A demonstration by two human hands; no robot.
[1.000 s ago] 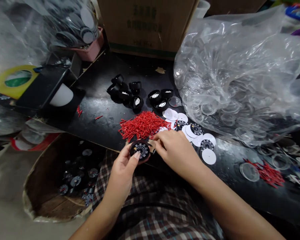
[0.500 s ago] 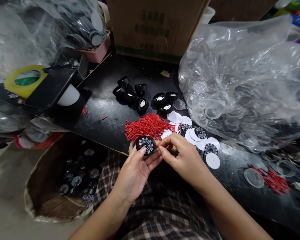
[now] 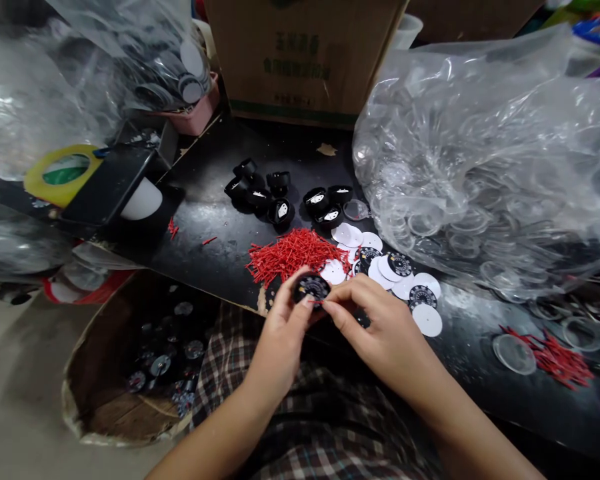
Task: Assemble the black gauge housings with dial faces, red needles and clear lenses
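Between the thumb and fingers of my left hand [image 3: 285, 327] is a round black gauge [image 3: 311, 287], its printed dial tilted up. My right hand [image 3: 375, 313] pinches a small red pointer [image 3: 316, 302] by one end, and the pointer lies across the lower part of the dial. Just beyond the hands spreads a pile of red pointers [image 3: 297, 252]. White discs [image 3: 427, 320] and black printed dials [image 3: 399, 264] overlap to the right of the pile. Farther back stand several black gauge housings [image 3: 281, 211], some showing a white part inside.
A large clear bag of transparent covers [image 3: 460, 200] fills the right side. A cardboard box [image 3: 300, 60] stands at the back. On the left are yellow tape [image 3: 63, 175] and a pink basket [image 3: 197, 117]. Below the table edge, a bin [image 3: 85, 400] contains several gauges.
My left hand has raised the gauge slightly to the right and tilted it. The red pointer in my right fingers is now over the dial. The camera view has shifted slightly.
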